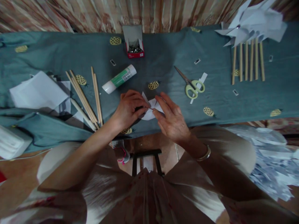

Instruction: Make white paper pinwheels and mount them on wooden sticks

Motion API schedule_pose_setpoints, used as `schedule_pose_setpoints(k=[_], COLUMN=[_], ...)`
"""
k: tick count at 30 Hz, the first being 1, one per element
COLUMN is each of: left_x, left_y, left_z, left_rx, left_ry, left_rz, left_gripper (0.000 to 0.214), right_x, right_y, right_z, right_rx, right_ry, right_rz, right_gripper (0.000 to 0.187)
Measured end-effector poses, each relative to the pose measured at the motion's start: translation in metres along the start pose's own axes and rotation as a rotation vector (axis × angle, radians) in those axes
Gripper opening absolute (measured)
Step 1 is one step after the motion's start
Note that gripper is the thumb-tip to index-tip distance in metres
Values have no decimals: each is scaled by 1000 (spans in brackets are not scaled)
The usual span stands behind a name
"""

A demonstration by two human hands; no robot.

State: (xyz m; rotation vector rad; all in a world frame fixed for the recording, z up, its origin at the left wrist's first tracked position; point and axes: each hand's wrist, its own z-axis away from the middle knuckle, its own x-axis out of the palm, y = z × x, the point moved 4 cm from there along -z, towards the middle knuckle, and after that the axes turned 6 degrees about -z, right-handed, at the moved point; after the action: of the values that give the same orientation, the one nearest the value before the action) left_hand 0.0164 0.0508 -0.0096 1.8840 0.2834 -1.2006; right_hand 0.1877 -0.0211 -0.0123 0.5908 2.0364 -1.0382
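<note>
Between my hands, close to the table's near edge, is a folded white paper piece [149, 115] with one corner sticking up. My left hand [130, 107] pinches it from the left, thumb and fingers together near its middle. From the right, my right hand [171, 116] closes on the same paper, its fingertips almost meeting the left ones. Whether something small sits between the fingertips is hidden. A glue stick [119, 79] lies just beyond my left hand. Scissors with light green handles [191, 86] rest right of my right hand, over a white paper strip [203, 77].
An open red box of metal fasteners [135, 51] stands at the back. Several wooden sticks [81, 95] and white paper sheets [39, 91] lie left. Paper pinwheels on sticks [252, 28] are at the far right. A bag of paper scraps [271, 161] sits below right.
</note>
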Motion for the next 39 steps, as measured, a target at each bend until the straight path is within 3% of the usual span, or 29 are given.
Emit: schedule_pose_setpoints(k=[11, 16, 21, 27, 34, 39], left_x=[0, 0, 0, -2, -5, -16], left_y=[3, 8, 11, 11, 13, 11], left_z=[0, -1, -2, -1, 4, 12], left_rx=[-40, -107, -165, -204, -181, -307], left_ry=[-16, -78, -45, -13, 18, 169], left_rz=[-34, -64, -53, -20, 145, 303], left_gripper=[21, 22, 20, 18, 12, 26], right_x=[-5, -6, -5, -9, -19, -21], right_y=[-6, -5, -4, 0, 6, 15], right_z=[-4, -3, -3, -2, -3, -1], right_rx=[-68, -46, -65, 112, 240, 395], right_ry=[39, 11, 59, 80, 87, 159], right_rz=[136, 70, 31, -138, -375, -560], right_gripper=[26, 25, 23, 24, 9, 5])
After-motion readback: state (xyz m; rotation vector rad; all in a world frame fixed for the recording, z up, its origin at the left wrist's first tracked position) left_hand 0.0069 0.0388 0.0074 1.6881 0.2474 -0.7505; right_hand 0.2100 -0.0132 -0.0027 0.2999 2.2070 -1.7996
